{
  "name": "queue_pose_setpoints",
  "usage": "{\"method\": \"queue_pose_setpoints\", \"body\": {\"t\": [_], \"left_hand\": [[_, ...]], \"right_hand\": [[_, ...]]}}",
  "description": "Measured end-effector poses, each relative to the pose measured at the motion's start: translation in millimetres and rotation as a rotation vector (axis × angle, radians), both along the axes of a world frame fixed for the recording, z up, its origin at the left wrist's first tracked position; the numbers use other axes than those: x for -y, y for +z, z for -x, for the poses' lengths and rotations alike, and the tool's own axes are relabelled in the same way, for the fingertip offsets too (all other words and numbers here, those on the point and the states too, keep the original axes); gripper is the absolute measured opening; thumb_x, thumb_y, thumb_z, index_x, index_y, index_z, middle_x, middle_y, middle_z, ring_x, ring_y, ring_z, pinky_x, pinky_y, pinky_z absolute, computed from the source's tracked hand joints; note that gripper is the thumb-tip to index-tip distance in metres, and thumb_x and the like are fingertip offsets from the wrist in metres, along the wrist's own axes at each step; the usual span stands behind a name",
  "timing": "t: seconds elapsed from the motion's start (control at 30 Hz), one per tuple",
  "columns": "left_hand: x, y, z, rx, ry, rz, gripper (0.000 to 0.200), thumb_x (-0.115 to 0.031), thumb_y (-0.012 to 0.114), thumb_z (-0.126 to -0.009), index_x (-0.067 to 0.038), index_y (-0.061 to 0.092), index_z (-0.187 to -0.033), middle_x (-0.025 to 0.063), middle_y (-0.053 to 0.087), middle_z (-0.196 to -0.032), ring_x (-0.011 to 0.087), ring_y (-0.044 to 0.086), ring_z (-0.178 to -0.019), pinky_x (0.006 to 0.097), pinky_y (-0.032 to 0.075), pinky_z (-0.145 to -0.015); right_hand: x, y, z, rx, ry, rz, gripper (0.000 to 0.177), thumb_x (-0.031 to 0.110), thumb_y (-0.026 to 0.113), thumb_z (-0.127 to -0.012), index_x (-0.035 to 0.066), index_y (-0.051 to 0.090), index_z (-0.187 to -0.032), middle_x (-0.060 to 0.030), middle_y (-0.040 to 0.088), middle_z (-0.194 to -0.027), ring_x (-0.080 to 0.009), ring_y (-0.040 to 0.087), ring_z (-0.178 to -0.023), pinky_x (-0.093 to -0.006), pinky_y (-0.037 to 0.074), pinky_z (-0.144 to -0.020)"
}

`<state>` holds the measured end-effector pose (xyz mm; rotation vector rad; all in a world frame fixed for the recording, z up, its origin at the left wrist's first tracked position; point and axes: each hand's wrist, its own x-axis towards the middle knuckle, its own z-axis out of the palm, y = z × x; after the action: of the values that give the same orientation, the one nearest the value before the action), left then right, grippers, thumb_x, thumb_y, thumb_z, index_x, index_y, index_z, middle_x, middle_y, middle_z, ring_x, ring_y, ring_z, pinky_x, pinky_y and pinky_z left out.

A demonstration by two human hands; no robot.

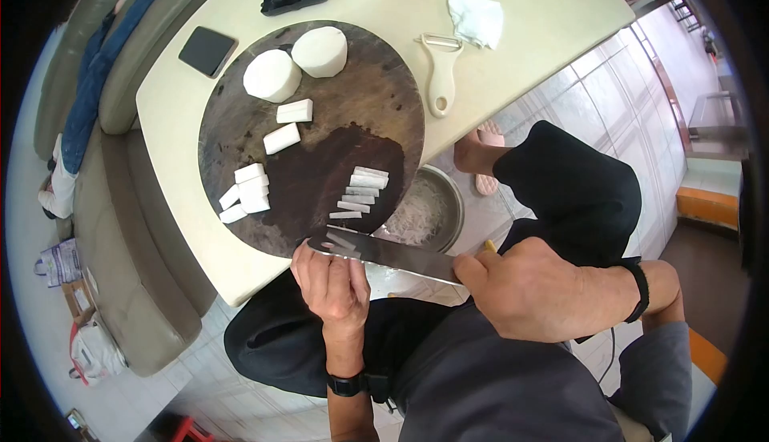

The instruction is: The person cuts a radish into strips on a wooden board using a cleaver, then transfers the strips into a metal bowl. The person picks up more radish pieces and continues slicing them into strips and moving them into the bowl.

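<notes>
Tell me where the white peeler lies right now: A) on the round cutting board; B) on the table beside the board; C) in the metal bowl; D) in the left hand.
B: the peeler lies on the table just off the cutting board, while the right hand holds the knife.

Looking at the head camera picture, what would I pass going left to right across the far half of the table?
Black square pad, left white chunk, right white chunk, white peeler, crumpled white cloth.
</notes>
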<state>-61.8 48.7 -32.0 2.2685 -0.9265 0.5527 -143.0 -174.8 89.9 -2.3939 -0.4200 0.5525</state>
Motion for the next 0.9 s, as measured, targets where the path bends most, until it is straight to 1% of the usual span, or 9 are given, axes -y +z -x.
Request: {"method": "queue_pose_setpoints", "body": {"t": [0.1,0.23,0.3,0.43,0.5,0.53,0.6,0.8,0.9], "left_hand": [[0,1,0,-0.016,-0.006,-0.004,0.017,0.007,0.067,-0.067,0.007,0.064,-0.084,0.0174,0.061,-0.091,0.0375,0.059,-0.090,0.0521,0.047,-0.083],[-2,-2,1,-0.040,0.018,0.008,0.018,0.008,0.065,-0.068,0.007,0.064,-0.086,0.0173,0.061,-0.091,0.0375,0.059,-0.090,0.0515,0.047,-0.084],[-6,-6,0,-0.010,-0.024,-0.010,0.028,0.003,0.066,-0.073,0.005,0.066,-0.101,0.0196,0.063,-0.102,0.0420,0.058,-0.094,0.0472,0.046,-0.086],[-7,-6,3,-0.057,-0.001,-0.022,0.024,0.004,0.066,-0.072,0.005,0.066,-0.097,0.0186,0.064,-0.098,0.0413,0.058,-0.092,0.0477,0.046,-0.086],[-7,-6,2,0.017,0.003,-0.038,0.016,0.006,0.068,-0.068,0.004,0.064,-0.083,0.0158,0.061,-0.089,0.0361,0.059,-0.091,0.0510,0.046,-0.085],[-6,-5,1,0.019,0.004,-0.037,0.016,0.006,0.068,-0.068,0.004,0.064,-0.083,0.0158,0.061,-0.089,0.0361,0.059,-0.091,0.0510,0.046,-0.085],[-1,-3,0,-0.013,-0.010,0.014,0.016,0.006,0.069,-0.068,0.004,0.063,-0.082,0.0151,0.060,-0.089,0.0354,0.058,-0.091,0.0510,0.046,-0.085],[-4,-8,1,0.013,0.000,0.019,0.017,0.008,0.068,-0.068,0.003,0.063,-0.083,0.0147,0.060,-0.090,0.0346,0.058,-0.091,0.0506,0.046,-0.085],[-3,-6,1,0.017,0.004,0.006,0.017,0.006,0.070,-0.068,0.002,0.063,-0.084,0.0140,0.060,-0.092,0.0332,0.059,-0.091,0.0487,0.047,-0.083]], "right_hand": [[-5,5,-2,0.088,0.050,0.042,0.032,0.005,0.064,-0.069,-0.016,0.051,-0.089,-0.0189,0.058,-0.066,-0.0309,0.064,-0.056,-0.0374,0.049,-0.046],[-10,2,-10,0.048,0.082,0.046,0.033,0.006,0.064,-0.069,-0.018,0.054,-0.090,-0.0178,0.059,-0.067,-0.0284,0.065,-0.057,-0.0358,0.050,-0.046],[-19,-12,-13,0.141,0.030,-0.047,0.029,0.006,0.063,-0.067,-0.011,0.047,-0.085,-0.0171,0.056,-0.063,-0.0299,0.059,-0.049,-0.0378,0.044,-0.042],[-34,-25,-23,0.204,-0.041,-0.018,0.027,0.005,0.063,-0.067,-0.010,0.048,-0.084,-0.0185,0.058,-0.062,-0.0326,0.061,-0.052,-0.0399,0.046,-0.045],[-35,-27,-24,0.149,-0.113,-0.062,0.024,0.003,0.063,-0.068,-0.008,0.048,-0.083,-0.0193,0.059,-0.061,-0.0347,0.062,-0.053,-0.0415,0.047,-0.048],[-33,-26,-24,0.151,-0.112,-0.061,0.024,0.003,0.063,-0.068,-0.008,0.048,-0.083,-0.0193,0.059,-0.061,-0.0347,0.062,-0.053,-0.0415,0.047,-0.048],[-25,-23,-23,0.051,-0.115,-0.061,0.019,0.003,0.063,-0.069,-0.010,0.056,-0.079,-0.0204,0.061,-0.067,-0.0367,0.065,-0.061,-0.0425,0.050,-0.051],[-18,-10,-17,-0.029,-0.069,-0.043,0.019,0.001,0.063,-0.067,-0.010,0.054,-0.079,-0.0231,0.060,-0.065,-0.0382,0.064,-0.062,-0.0433,0.049,-0.052],[-14,-6,-16,-0.053,-0.060,-0.022,0.019,0.000,0.063,-0.067,-0.009,0.053,-0.081,-0.0224,0.060,-0.065,-0.0384,0.064,-0.062,-0.0436,0.050,-0.053]]}}
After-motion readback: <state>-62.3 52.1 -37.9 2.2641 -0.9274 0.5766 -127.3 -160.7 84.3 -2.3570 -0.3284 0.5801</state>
